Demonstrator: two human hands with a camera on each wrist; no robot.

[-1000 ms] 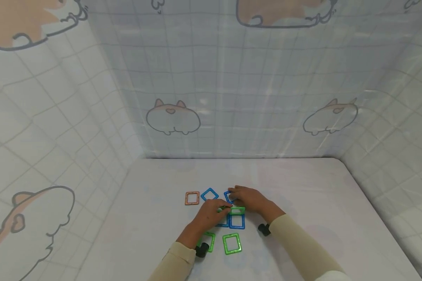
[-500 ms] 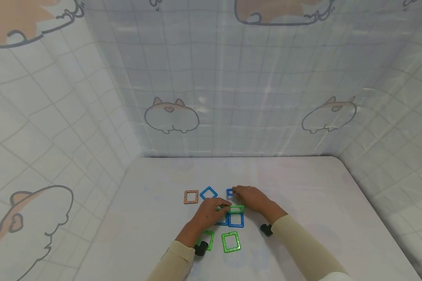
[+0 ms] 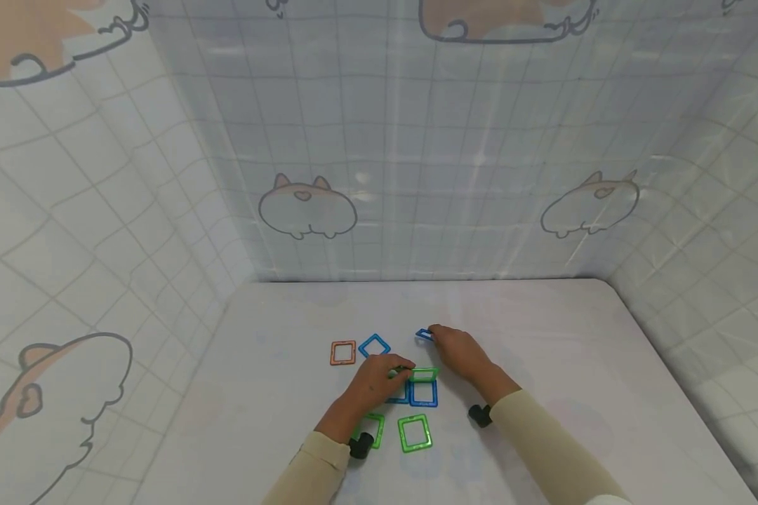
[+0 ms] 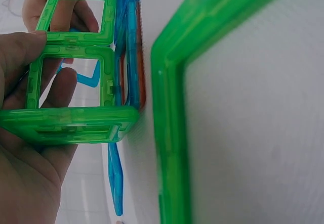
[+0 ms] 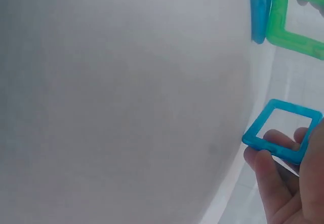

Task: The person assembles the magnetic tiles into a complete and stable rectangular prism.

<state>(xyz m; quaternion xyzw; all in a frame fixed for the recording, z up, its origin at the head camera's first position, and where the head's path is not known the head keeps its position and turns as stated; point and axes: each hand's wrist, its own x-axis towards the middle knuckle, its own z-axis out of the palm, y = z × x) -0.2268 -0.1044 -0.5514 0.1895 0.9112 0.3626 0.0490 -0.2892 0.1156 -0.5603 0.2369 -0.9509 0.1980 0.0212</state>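
My left hand grips upright green magnetic tiles, square frames joined at their edges. In the left wrist view its thumb lies at the seam between two of them, and a fingertip shows through one opening. These green tiles stand over blue tiles lying side by side, partly covered by that hand. Farther back and to the right, my right hand pinches one blue square magnetic tile by its edge, between thumb and fingers. This tile is tilted and held apart from the green ones.
An orange square tile and a blue tile turned like a diamond lie behind my left hand. Nearer me are a flat green tile and another green tile partly under my left wrist. A patterned curtain encloses the table.
My right hand has moved back and to the right, lifting and tilting the blue tile away from the green ones. My left hand stays in place on the green tiles.
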